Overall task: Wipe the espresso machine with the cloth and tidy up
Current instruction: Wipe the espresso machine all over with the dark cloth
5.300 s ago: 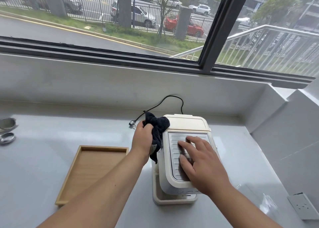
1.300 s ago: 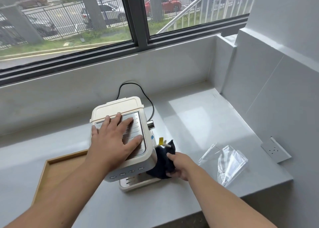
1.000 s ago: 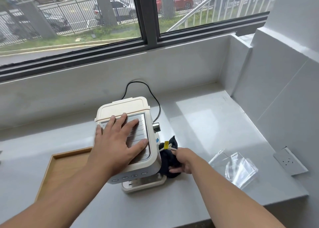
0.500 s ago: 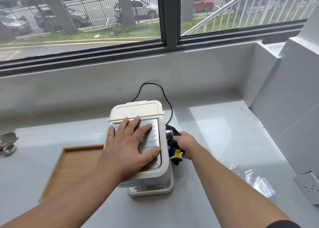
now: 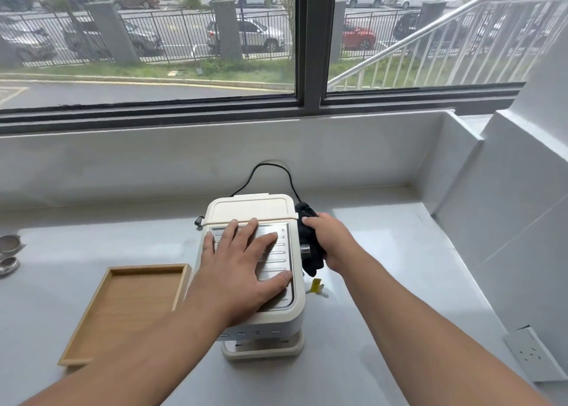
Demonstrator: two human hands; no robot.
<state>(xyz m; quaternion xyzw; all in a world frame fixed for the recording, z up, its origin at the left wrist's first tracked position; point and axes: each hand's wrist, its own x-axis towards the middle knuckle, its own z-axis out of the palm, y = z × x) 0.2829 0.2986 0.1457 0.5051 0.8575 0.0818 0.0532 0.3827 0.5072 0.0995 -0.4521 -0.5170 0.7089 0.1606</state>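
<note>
Head view, looking down at the pale grey tabletop under the window.

The espresso machine, cream-coloured, stands near the middle of the tabletop, its front toward me. I see its top: a closed lid at the back and a ribbed metal plate in front of it.

My left hand lies flat on that metal plate, palm down, fingers spread and reaching toward the lid; it grips nothing, only presses on the top.

My right hand is at the machine's right side, closed around the cloth. The cloth is dark, bunched, and pressed against the machine's right wall, just behind a small metal knob that sticks out there. Part of the cloth hangs down below the hand.

A small yellow tag lies on the tabletop just beside the machine's right edge, below the cloth.

A black power cord loops up behind the machine against the back wall.

A shallow wooden tray lies to the left of the machine, close to it; I cannot tell whether they touch.

Two small metal pieces sit at the far left edge of the tabletop, well apart from the machine.

A white socket plate sits at the lower right.
</note>
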